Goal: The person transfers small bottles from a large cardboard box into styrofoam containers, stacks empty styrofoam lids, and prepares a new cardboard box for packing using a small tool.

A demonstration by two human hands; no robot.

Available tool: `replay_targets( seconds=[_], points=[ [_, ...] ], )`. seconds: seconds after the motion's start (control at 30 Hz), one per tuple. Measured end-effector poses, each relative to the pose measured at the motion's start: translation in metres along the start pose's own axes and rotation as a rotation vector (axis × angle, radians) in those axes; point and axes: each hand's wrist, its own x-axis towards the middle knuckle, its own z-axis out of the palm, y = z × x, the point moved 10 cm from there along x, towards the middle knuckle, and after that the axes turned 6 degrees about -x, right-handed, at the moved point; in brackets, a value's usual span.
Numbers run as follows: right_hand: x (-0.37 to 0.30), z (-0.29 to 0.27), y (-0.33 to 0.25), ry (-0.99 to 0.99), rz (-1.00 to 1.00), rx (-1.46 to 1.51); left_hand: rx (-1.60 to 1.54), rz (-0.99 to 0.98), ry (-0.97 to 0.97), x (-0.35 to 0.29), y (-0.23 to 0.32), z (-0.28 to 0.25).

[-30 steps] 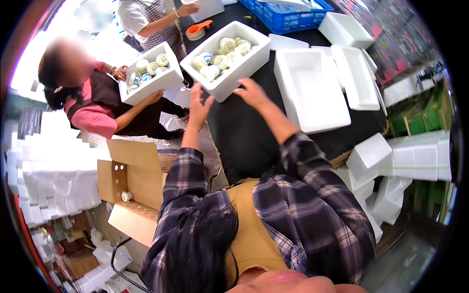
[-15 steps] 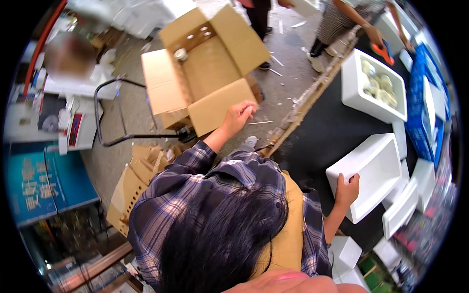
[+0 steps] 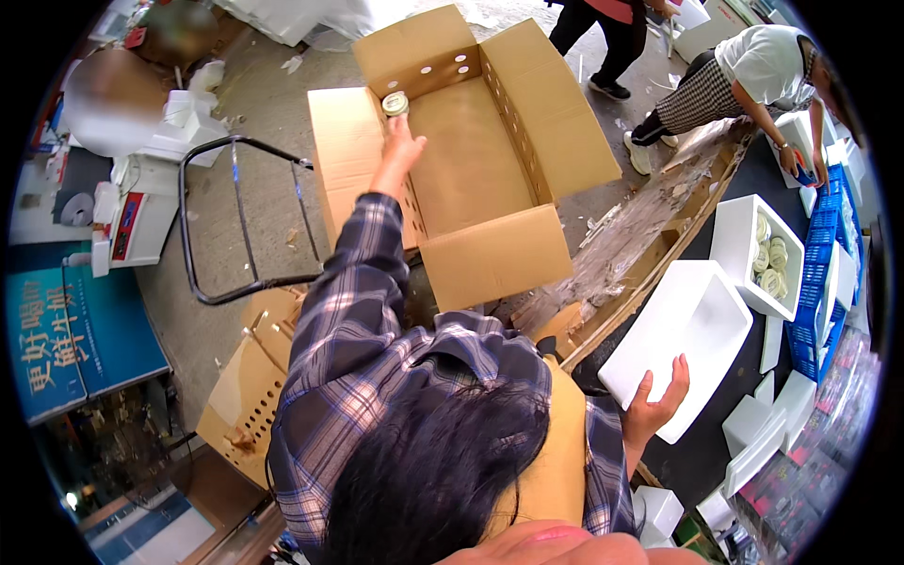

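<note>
My left hand (image 3: 401, 149) reaches into an open cardboard box (image 3: 471, 155). Its fingertips meet the near side of a small round pale item (image 3: 395, 104) in the box's far left corner; the thumb stands apart. The item looks like a tub or roll; which one I cannot tell. To the right, my right hand (image 3: 656, 400) lies with fingers spread against the near end of a white foam box (image 3: 678, 344), which sits tilted on the dark tabletop. No contents show inside. Beyond it, another white foam box (image 3: 758, 254) holds several similar round pale items.
A black-framed trolley handle (image 3: 235, 221) stands left of the cardboard box. Blue crates (image 3: 815, 315) and loose foam pieces (image 3: 753, 424) line the table's right side. At the far right a co-worker (image 3: 767, 75) bends over the table; another person (image 3: 603, 38) stands beyond the box.
My left hand has moved forward from the cardboard box's near flap to the round item in its corner. My right hand's fingers have spread on the foam box. The co-worker has bent lower.
</note>
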Motion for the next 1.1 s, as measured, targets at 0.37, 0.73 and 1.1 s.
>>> replay_targets(
  seconds=[0.37, 0.73, 1.1],
  points=[
    [-0.055, 0.045, 0.077, -0.473, 0.144, -0.447, 0.754, 0.304, -0.154, 0.142, -0.03, 0.075],
    [-0.062, 0.034, 0.102, -0.245, 0.262, -0.39, 0.468, 0.175, -0.14, 0.085, 0.003, 0.027],
    [-0.066, 0.011, 0.166, -0.092, 0.227, -0.262, -0.816, 0.502, -1.209, -0.325, 0.476, 0.163]
  ],
)
